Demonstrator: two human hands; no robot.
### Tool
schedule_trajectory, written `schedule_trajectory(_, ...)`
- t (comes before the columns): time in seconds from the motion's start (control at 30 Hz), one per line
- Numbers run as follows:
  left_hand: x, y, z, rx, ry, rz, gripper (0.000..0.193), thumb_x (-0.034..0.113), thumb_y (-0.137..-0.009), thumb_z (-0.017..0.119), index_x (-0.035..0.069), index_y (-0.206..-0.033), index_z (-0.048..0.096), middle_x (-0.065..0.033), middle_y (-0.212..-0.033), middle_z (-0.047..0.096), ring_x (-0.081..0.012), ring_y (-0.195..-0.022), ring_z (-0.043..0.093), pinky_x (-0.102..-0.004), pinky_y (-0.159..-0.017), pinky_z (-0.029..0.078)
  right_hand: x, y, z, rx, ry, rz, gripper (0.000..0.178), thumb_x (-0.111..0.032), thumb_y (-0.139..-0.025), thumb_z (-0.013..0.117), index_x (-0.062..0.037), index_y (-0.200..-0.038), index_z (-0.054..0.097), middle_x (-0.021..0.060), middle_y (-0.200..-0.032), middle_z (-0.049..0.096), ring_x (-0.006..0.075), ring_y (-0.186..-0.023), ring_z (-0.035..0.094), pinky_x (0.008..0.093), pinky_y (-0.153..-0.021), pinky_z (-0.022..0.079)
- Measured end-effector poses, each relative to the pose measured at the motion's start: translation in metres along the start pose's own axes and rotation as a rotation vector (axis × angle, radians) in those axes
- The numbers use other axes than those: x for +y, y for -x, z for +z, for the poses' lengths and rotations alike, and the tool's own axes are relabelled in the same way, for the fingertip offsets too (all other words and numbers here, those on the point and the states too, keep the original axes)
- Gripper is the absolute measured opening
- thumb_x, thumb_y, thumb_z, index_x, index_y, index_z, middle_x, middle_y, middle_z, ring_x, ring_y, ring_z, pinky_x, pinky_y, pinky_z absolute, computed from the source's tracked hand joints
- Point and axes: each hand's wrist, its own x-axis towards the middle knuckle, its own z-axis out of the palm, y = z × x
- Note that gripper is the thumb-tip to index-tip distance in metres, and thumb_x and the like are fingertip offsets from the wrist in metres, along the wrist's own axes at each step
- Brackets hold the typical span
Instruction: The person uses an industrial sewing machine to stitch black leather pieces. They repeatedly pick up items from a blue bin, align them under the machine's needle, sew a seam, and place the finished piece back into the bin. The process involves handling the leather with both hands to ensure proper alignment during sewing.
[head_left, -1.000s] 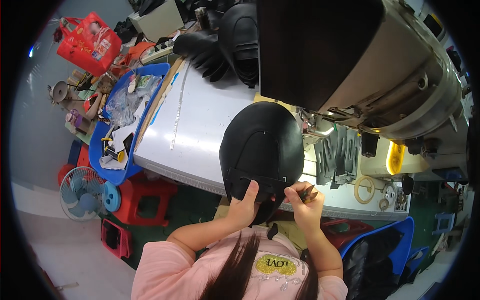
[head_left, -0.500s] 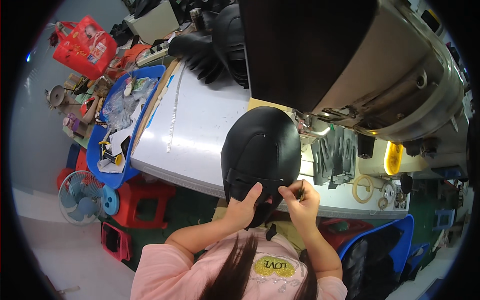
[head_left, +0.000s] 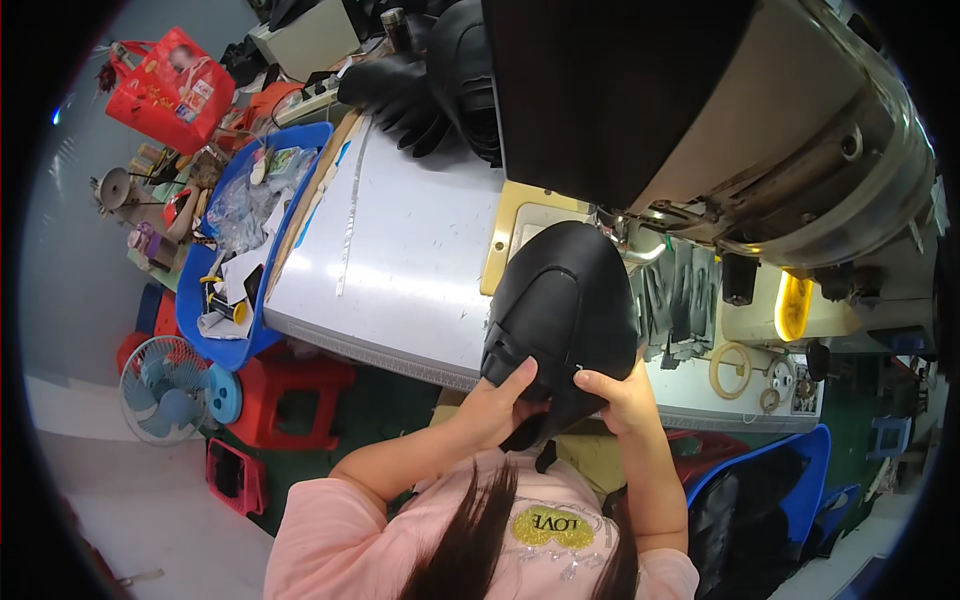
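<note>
A black leather shoe upper (head_left: 560, 300) is held between my two hands at the table's front edge, its rounded toe pointing away from me. My left hand (head_left: 497, 405) grips its near left side, thumb on top beside a strap across the upper. My right hand (head_left: 622, 395) holds the near right side, thumb pressed on the leather and fingers hidden beneath. A small light spot shows at the strap's end by the right thumb. The toe lies just in front of the sewing machine's (head_left: 800, 150) needle area, partly over its yellow-edged plate (head_left: 505, 235).
Black uppers (head_left: 400, 100) are stacked at the back of the white table (head_left: 400, 240). Dark strips (head_left: 680, 300) lie right of the machine. A blue tray (head_left: 295, 255) of scraps stands left; a blue bin (head_left: 815, 470) of black pieces, lower right. A fan (head_left: 165, 390) and red stool (head_left: 290, 400) stand left.
The upper has moved right and tilted toward the machine. My right hand has shifted from a pinch near the strap's end to holding the side; the small dark item in it no longer shows.
</note>
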Motion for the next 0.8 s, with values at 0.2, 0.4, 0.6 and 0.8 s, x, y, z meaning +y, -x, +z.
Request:
schedule_trajectory(0.2, 0.011, 0.030, -0.025, -0.264, -1.229, 0.565, 0.014, 0.003, -0.075, 0.056, -0.001, -0.089, 0.060, -0.0145, -0.099, 0.056, -0.0248, -0.088, 0.056, -0.0336, -0.075, 0.047, -0.003, -0.002, -0.016, 0.028, 0.195, -0.069, 0.039, 0.002, -0.062, 0.069, 0.0021, -0.097, 0.054, 0.0067, -0.089, 0.059, 0.0141, -0.078, 0.057, 0.0284, -0.072, 0.046)
schedule_trajectory(0.4, 0.042, -0.003, -0.001, -0.390, -1.810, 1.517, 0.027, 0.003, -0.060, 0.060, 0.004, -0.087, 0.061, -0.0139, -0.100, 0.055, -0.0285, -0.094, 0.053, -0.0394, -0.075, 0.047, -0.003, -0.002, -0.007, -0.014, 0.149, -0.039, 0.037, 0.003, -0.063, 0.067, 0.0031, -0.098, 0.054, 0.0074, -0.089, 0.060, 0.0138, -0.076, 0.057, 0.0269, -0.071, 0.048)
schedule_trajectory(0.6, 0.039, -0.017, -0.004, -0.495, -1.802, 1.582, 0.025, 0.002, -0.063, 0.060, 0.005, -0.088, 0.061, -0.0127, -0.101, 0.055, -0.0267, -0.093, 0.054, -0.0365, -0.070, 0.047, -0.002, 0.001, -0.009, -0.017, 0.096, -0.018, 0.031, -0.002, -0.070, 0.065, 0.0030, -0.098, 0.054, 0.0072, -0.088, 0.059, 0.0131, -0.076, 0.057, 0.0267, -0.070, 0.048)
schedule_trajectory(0.8, 0.039, -0.014, -0.005, -0.450, -1.792, 1.544, 0.025, 0.003, -0.064, 0.061, 0.003, -0.089, 0.061, -0.0127, -0.101, 0.056, -0.0263, -0.090, 0.055, -0.0353, -0.068, 0.047, 0.001, 0.000, -0.009, -0.011, -0.004, 0.001, 0.029, -0.011, -0.077, 0.062, 0.0028, -0.100, 0.053, 0.0070, -0.088, 0.059, 0.0124, -0.075, 0.057, 0.0264, -0.068, 0.048)
